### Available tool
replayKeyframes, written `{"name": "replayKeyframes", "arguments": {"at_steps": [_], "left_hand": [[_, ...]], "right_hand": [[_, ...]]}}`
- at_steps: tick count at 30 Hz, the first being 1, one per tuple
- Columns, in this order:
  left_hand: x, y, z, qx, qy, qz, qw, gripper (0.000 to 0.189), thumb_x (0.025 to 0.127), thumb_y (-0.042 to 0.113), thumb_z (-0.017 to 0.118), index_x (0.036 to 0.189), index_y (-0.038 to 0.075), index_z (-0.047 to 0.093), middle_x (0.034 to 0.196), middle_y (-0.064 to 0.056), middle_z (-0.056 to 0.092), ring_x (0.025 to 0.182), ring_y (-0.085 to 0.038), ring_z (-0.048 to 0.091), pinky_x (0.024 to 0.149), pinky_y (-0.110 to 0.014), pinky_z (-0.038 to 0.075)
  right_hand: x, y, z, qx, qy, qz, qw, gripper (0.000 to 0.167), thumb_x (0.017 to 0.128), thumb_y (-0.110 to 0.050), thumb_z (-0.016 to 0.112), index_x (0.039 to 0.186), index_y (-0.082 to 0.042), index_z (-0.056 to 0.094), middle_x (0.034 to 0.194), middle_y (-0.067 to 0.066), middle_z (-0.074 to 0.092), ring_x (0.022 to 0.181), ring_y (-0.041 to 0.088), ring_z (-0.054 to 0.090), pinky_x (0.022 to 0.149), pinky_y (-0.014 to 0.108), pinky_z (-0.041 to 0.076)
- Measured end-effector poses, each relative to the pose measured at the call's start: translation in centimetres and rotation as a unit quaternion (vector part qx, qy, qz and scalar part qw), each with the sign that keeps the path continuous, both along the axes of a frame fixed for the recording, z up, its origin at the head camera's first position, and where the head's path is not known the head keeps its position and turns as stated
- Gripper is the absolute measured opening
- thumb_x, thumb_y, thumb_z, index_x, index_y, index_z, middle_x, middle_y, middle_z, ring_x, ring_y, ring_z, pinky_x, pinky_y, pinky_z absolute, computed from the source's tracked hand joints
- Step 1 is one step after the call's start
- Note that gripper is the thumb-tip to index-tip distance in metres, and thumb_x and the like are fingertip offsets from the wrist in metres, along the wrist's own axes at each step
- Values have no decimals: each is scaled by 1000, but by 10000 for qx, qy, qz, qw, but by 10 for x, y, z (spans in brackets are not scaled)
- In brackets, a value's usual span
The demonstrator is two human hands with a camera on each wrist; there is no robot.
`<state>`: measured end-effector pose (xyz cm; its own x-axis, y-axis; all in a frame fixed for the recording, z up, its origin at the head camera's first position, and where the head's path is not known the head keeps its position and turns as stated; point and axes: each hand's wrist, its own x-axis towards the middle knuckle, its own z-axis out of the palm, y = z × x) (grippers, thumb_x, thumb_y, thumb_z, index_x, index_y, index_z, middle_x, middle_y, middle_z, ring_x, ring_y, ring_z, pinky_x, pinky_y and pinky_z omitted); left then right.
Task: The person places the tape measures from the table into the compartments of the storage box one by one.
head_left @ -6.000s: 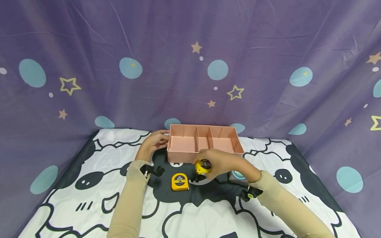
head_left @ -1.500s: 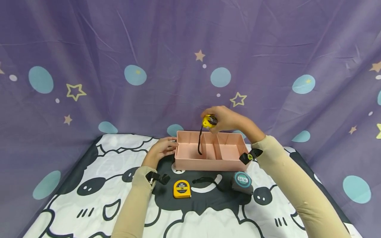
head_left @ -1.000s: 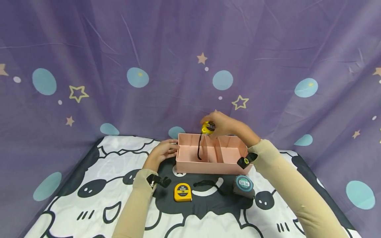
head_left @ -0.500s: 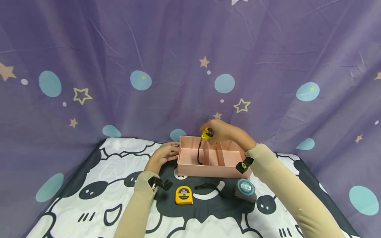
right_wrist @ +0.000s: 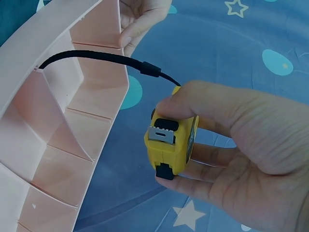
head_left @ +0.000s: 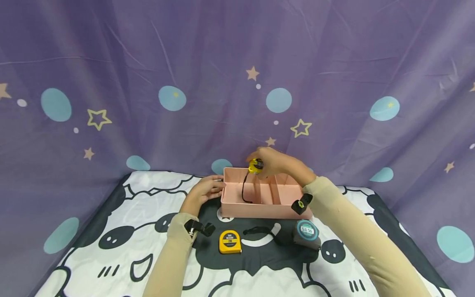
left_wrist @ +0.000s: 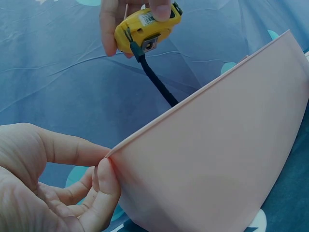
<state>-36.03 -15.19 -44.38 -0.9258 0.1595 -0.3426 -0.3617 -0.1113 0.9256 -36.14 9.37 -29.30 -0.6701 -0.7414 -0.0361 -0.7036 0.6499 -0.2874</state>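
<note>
Above the left compartment of a pink divided box (head_left: 265, 210), my right hand (head_left: 275, 161) grips a small yellow tape measure (head_left: 255, 166) between thumb and fingers. From it a black wrist strap (right_wrist: 104, 55) hangs down into that compartment, near the first divider; whether its end touches the floor I cannot tell. In the right wrist view the tape's metal hook (right_wrist: 161, 135) shows on the yellow case. My left hand (head_left: 203, 192) is at the box's left end. Its thumb and forefinger pinch the rim, as the left wrist view shows (left_wrist: 72, 183).
In front of the box lie a yellow tape measure (head_left: 229, 241), a black strap (head_left: 257, 230) and a grey tape measure with a teal face (head_left: 307, 235). The cartoon-print cloth (head_left: 126, 214) covers the surface. A purple curtain (head_left: 215, 136) hangs close behind the box.
My right hand has carried the tape measure from in front of the box up over it, then lower and slightly left. The strap has dipped into the left compartment. My left hand stays at the box.
</note>
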Motion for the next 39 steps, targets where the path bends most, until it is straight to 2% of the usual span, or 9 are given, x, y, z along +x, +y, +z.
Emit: {"name": "replayKeyframes", "arguments": {"at_steps": [7,11,15,18,22,27,35,39], "left_hand": [[1,-1,1,-1,28,5,10000,58,95,0,62,150,-1,42,91,1,68,75,-7,66,65,-19,55],[0,-1,1,13,79,2,10000,57,97,0,61,151,-2,42,98,-3,68,77,-7,66,66,-19,56],[0,1,2,11,90,3,10000,56,96,0,61,150,-1,43,103,-5,69,78,-8,67,68,-20,56],[1,3,2,-22,90,-1,10000,56,96,0,61,149,-1,44,99,-4,68,77,-7,66,67,-19,56],[1,2,1,-19,83,-2,10000,56,96,0,62,149,-2,44,94,-1,68,76,-6,66,66,-19,56],[1,1,1,-94,48,27,9999,56,96,0,63,149,0,45,99,-4,69,78,-7,67,67,-20,56],[0,2,2,-96,11,36,9999,56,95,0,63,148,0,45,90,1,68,69,-5,65,66,-20,56],[0,0,2,-99,50,21,9999,56,95,-1,62,148,-1,44,91,0,67,70,-5,64,66,-19,55]], "right_hand": [[0,-5,-2,88,-46,-76,9999,57,77,-3,84,131,-1,67,120,16,68,99,25,60,83,33,58],[-2,-6,-3,122,-89,-152,9998,59,77,-5,85,132,-2,66,122,16,66,103,26,58,87,35,58],[-4,-4,-3,50,-157,-229,9996,57,77,-2,83,131,-3,66,121,16,65,102,27,58,85,35,57],[-5,-4,-5,-32,-219,-252,9994,55,77,0,80,131,-3,67,120,16,65,100,26,58,83,34,56],[-6,-6,-10,-131,-235,-147,9995,52,78,0,79,129,-3,67,117,16,65,96,25,58,79,32,56],[-7,-9,-14,-222,-235,-56,9995,51,79,-1,78,129,-3,67,116,15,67,93,24,58,75,29,54],[-8,-12,-17,-311,-283,-96,9991,52,80,-4,79,131,-4,66,117,14,66,95,24,58,78,30,54],[-9,-14,-16,-361,-363,-183,9985,53,81,-4,79,132,-4,66,118,15,64,97,25,58,80,31,55]]}}
